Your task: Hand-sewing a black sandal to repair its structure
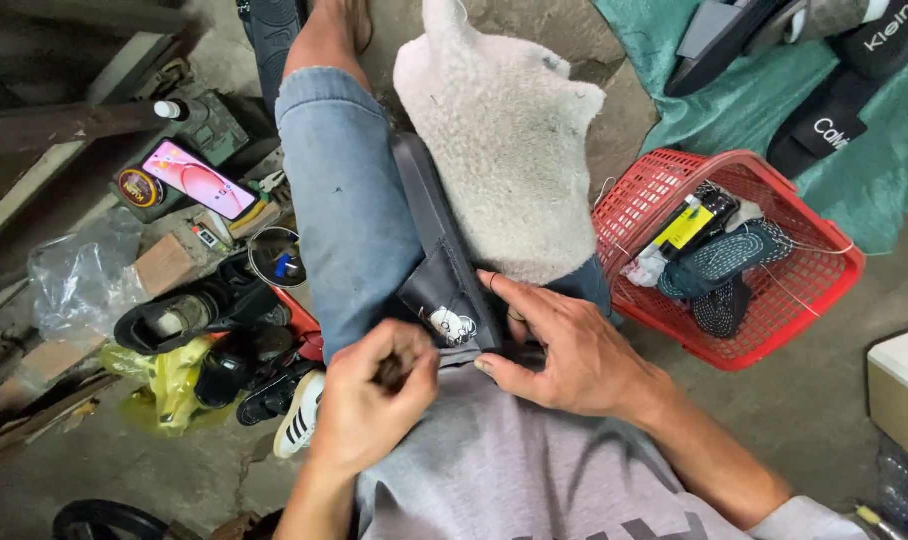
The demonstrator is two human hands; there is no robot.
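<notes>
Pinching black slipper (pixel 444 280), left hand (pixel 369 405)

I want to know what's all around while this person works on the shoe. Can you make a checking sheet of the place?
Surface: bare concrete floor; the work rests on the person's lap.
Job's things: dark slipper lying along the thigh, woolly white cloth over it.
Clutter: red basket of oddments, phone, shoes.
Grippers: left hand pinches the slipper's near edge; right hand presses it flat.
Cables: nothing seen.
Surroundings: green tarp, wooden planks.
</notes>
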